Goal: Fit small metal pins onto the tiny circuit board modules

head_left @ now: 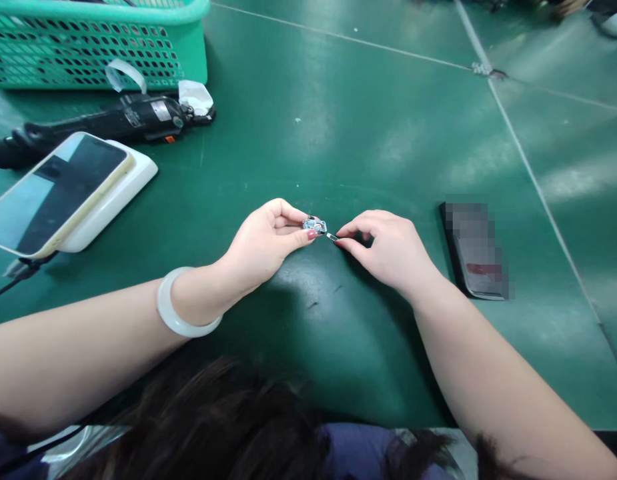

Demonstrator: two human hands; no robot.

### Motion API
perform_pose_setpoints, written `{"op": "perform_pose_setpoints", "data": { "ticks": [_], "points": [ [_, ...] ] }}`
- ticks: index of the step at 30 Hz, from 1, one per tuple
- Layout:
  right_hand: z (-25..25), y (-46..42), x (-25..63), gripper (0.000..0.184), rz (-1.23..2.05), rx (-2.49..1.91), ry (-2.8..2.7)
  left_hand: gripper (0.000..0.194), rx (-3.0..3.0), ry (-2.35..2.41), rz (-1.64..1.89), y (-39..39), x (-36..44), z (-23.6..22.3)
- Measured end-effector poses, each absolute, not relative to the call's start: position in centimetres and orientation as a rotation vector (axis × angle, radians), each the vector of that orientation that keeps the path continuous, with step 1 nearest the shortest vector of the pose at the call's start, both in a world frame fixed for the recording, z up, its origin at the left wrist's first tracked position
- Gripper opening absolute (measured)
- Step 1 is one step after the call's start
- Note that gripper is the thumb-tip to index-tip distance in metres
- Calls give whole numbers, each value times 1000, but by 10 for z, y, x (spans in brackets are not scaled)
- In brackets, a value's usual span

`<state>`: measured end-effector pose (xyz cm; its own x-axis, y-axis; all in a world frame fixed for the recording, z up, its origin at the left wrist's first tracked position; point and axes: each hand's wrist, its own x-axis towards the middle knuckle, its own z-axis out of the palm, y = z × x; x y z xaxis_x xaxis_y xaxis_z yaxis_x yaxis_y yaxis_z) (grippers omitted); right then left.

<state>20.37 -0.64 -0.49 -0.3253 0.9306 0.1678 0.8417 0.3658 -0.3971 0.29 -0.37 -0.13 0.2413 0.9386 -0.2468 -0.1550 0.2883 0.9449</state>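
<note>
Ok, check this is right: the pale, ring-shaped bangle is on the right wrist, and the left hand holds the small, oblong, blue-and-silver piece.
The side is wrong: the head view shows the pale, ring-shaped bangle around the wrist of the left hand, which does hold the small, oblong, blue-and-silver piece.

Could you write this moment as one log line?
left hand: holds small circuit board | right hand: pinches slim piece | piece-board contact: unclear

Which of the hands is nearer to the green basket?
Left. The left hand is below and to the right of the green basket in the picture; the right hand is farther right, beyond the left hand.
</note>
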Motion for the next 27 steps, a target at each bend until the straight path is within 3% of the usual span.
{"op": "perform_pose_setpoints", "data": {
  "ticks": [12,27],
  "points": [
    [4,-11,201,15,32,-1474,-2236,27,1062,1036,843,-4,2,-1],
    [4,-19,180,19,-70,-1295,-2213,23,1108,1034,794,-5,3,2]
  ]
}}
